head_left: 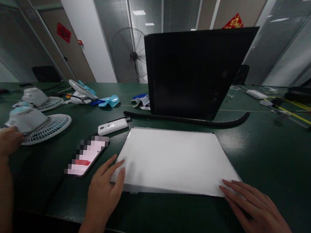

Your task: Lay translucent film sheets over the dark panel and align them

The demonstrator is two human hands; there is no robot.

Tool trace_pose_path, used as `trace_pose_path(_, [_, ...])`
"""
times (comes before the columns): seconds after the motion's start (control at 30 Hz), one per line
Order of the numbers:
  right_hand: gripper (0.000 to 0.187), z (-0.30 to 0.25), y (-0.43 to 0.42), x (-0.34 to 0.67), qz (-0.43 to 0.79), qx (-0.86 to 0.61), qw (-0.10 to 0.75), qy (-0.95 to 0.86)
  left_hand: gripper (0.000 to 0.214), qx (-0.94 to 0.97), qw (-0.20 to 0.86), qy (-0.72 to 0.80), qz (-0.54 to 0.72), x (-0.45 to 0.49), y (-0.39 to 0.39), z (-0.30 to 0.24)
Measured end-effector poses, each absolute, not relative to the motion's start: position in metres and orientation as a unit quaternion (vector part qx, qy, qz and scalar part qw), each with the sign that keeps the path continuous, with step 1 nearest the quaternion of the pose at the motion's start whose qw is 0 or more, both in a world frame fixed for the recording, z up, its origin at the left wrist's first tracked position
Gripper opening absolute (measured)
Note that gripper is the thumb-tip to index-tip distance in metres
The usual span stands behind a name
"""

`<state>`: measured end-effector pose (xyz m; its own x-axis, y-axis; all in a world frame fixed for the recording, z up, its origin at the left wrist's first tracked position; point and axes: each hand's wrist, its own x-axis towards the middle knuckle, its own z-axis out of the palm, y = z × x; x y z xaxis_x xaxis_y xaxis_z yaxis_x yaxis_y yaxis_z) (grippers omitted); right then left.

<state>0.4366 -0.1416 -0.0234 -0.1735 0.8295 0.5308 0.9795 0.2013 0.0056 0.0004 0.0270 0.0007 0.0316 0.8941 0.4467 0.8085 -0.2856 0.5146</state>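
Observation:
A flat white rectangular panel (172, 161) with a thin metallic edge lies on the dark green table before me. My left hand (105, 189) is at its near left corner, fingers spread, with the fingertips at the left edge. At the near right corner rests my right hand (256, 208), its fingers stretched out over the edge. Neither hand is closed around the panel. Beyond the panel stands a large black panel (191, 72), tilted upright. A long curved black strip (187, 121) lies between the two.
Left of the panel are a pink phone (87, 158), partly pixelated, and a white handheld device (113, 126). Another person's hand (4, 140) touches a white fan part (27, 120). Blue fan blades (109, 101) and a clear cup (233, 91) stand farther back.

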Motion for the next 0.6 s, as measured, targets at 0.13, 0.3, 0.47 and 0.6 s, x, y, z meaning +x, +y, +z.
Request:
trace_pose_path(0.13, [0.038,-0.025,-0.141,0.436,-0.166,-0.609,0.215,-0.746,0.052,0.749,0.015,0.609,0.262,0.008,0.029,-0.002])
trace_pose_path(0.3, [0.042,-0.024,-0.143,0.436,-0.15,-0.608,0.199,-0.754,0.057,0.754,0.0,0.631,0.183,0.012,0.027,-0.003])
trace_pose_path(0.47, [0.056,-0.038,-0.145,0.444,-0.177,-0.677,0.192,-0.688,0.058,0.755,-0.011,0.637,0.156,0.012,0.027,-0.003])
trace_pose_path(0.6, [0.079,-0.053,-0.142,0.451,-0.135,-0.744,0.203,-0.622,0.058,0.759,-0.021,0.637,0.132,0.013,0.027,-0.004])
